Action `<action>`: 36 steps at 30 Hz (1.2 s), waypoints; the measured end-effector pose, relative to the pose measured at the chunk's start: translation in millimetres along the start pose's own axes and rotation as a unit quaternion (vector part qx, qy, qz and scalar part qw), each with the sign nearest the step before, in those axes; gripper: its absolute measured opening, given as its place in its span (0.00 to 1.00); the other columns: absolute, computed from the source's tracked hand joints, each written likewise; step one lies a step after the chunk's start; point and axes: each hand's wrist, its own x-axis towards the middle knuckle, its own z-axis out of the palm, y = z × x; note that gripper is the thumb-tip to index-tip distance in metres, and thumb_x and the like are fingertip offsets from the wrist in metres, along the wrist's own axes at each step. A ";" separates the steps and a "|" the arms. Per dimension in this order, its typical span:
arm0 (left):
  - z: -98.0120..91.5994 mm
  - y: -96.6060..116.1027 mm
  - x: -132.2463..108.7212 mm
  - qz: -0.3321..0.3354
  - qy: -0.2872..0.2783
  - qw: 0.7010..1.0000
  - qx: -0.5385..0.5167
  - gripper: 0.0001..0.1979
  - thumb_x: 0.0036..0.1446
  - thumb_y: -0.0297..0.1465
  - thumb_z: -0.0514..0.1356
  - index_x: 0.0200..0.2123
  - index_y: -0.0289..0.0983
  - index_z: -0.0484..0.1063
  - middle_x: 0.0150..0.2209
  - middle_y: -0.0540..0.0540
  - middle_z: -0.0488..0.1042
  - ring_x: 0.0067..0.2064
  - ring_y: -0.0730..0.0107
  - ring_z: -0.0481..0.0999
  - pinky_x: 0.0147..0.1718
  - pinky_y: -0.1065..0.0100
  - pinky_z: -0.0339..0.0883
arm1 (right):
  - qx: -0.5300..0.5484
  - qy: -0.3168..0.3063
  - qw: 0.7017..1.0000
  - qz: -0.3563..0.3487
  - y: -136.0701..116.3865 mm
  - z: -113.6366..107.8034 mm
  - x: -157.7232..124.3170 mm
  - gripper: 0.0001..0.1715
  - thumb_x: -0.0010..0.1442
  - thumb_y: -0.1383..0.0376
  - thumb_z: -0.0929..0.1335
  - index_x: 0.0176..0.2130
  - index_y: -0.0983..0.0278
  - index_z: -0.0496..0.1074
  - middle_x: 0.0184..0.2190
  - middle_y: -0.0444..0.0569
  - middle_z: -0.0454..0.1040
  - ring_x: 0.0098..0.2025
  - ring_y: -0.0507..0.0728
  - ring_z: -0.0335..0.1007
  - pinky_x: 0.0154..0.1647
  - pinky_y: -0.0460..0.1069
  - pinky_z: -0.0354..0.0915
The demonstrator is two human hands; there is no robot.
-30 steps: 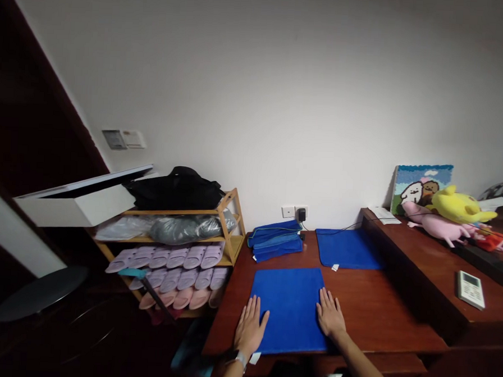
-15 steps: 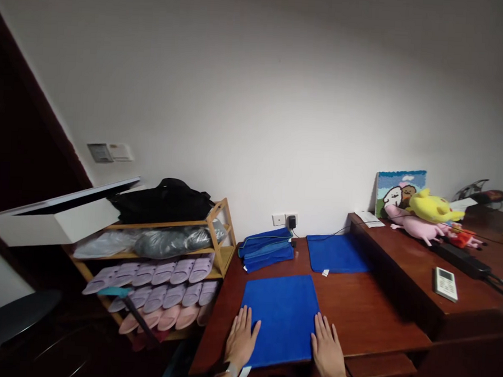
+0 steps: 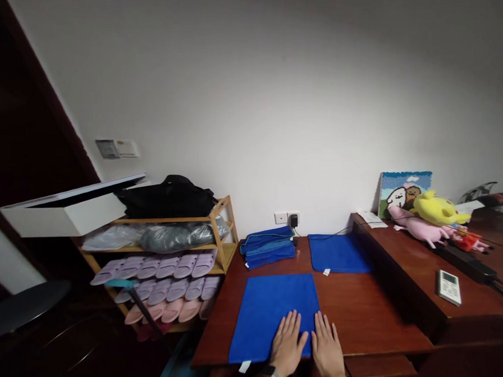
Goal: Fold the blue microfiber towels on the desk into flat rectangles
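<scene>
A blue cloth lies spread flat on the brown wooden table, its white tag hanging at the near left corner. My left hand rests on the cloth's near right part, palm down with fingers stretched out. Just beside it, my right hand lies flat over the cloth's right edge, fingers extended. Neither hand grips anything. Behind sit a pile of folded blue cloths and, to its right, another flat blue cloth with a white tag.
Left of the table stands a wooden shoe rack with purple and pink slippers and a black bag. A raised desk section at right bears plush toys, a white remote control and a black power adapter.
My left hand has moved right across the cloth, from its left edge to beside my right hand. My right hand stays in place at the right edge. The view has shifted slightly.
</scene>
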 end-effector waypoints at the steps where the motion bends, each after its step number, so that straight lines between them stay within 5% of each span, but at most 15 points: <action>1: -5.2 -18.7 -10.1 -0.023 0.006 1.000 0.014 0.34 0.72 0.48 0.36 0.74 0.40 0.45 0.75 0.48 0.44 0.75 0.61 0.44 0.73 0.52 0.45 | -0.002 0.002 1.000 0.002 -0.4 0.0 0.1 0.37 0.71 0.56 0.49 0.73 0.64 0.50 0.75 0.44 0.42 0.77 0.60 0.35 0.76 0.62 0.37; 6: -25.1 -111.9 -63.2 -0.157 0.047 0.983 0.083 0.34 0.72 0.49 0.39 0.74 0.39 0.48 0.74 0.45 0.46 0.75 0.56 0.46 0.72 0.48 0.48 | -0.007 0.007 1.000 0.010 -0.8 2.0 -0.8 0.38 0.71 0.55 0.48 0.74 0.63 0.49 0.75 0.44 0.42 0.77 0.60 0.36 0.76 0.61 0.38; 9: -23.7 -141.7 -80.2 -0.172 0.073 0.977 0.100 0.33 0.72 0.46 0.40 0.74 0.39 0.47 0.74 0.44 0.48 0.74 0.57 0.47 0.71 0.49 0.50 | -0.006 0.002 1.000 0.012 0.7 5.0 -0.8 0.38 0.71 0.54 0.48 0.74 0.65 0.48 0.75 0.45 0.42 0.77 0.60 0.36 0.76 0.61 0.37; 17: -11.6 -145.3 -80.9 -0.168 0.089 0.976 0.103 0.36 0.71 0.49 0.40 0.73 0.34 0.51 0.74 0.41 0.49 0.74 0.56 0.48 0.71 0.50 0.50 | 0.015 -0.014 0.999 0.024 -4.8 -20.7 34.1 0.39 0.71 0.52 0.46 0.74 0.65 0.46 0.75 0.44 0.45 0.77 0.59 0.37 0.76 0.60 0.37; 23: -23.2 -156.0 -78.3 -0.169 0.033 0.982 0.083 0.35 0.72 0.47 0.41 0.74 0.35 0.46 0.74 0.39 0.47 0.74 0.55 0.47 0.70 0.47 0.51 | 0.020 -0.038 0.999 0.009 -3.8 -19.0 62.4 0.40 0.71 0.52 0.47 0.74 0.67 0.44 0.75 0.44 0.42 0.77 0.58 0.35 0.76 0.59 0.35; 26: -34.9 -138.3 -55.4 -0.161 0.063 0.982 0.078 0.35 0.72 0.48 0.40 0.74 0.35 0.43 0.74 0.39 0.47 0.75 0.53 0.47 0.70 0.45 0.50 | 0.021 -0.026 0.999 0.006 -0.1 -7.0 64.6 0.41 0.71 0.51 0.47 0.74 0.67 0.43 0.75 0.44 0.41 0.77 0.58 0.33 0.76 0.59 0.34; 29: -37.5 -89.2 -12.3 -0.093 0.077 0.991 0.051 0.35 0.73 0.47 0.38 0.74 0.35 0.44 0.75 0.41 0.46 0.75 0.55 0.47 0.71 0.48 0.50 | 0.026 -0.020 0.999 0.007 2.0 -2.5 64.4 0.41 0.71 0.51 0.47 0.74 0.66 0.43 0.75 0.44 0.42 0.77 0.58 0.33 0.76 0.60 0.35; 33: -14.5 -15.7 49.1 0.023 0.044 0.999 0.009 0.34 0.73 0.46 0.37 0.74 0.36 0.44 0.75 0.43 0.46 0.75 0.60 0.46 0.72 0.53 0.49 | 0.017 -0.029 0.999 -0.002 3.2 -4.9 63.8 0.40 0.71 0.53 0.47 0.74 0.66 0.44 0.75 0.44 0.41 0.77 0.59 0.33 0.76 0.59 0.35; 36: 4.8 1.2 73.7 0.009 0.038 0.999 -0.001 0.34 0.73 0.46 0.36 0.74 0.35 0.46 0.75 0.42 0.48 0.75 0.59 0.47 0.72 0.53 0.48 | 0.010 -0.031 0.999 -0.010 3.5 -5.8 63.5 0.39 0.71 0.54 0.47 0.74 0.66 0.45 0.75 0.46 0.42 0.77 0.59 0.34 0.76 0.60 0.35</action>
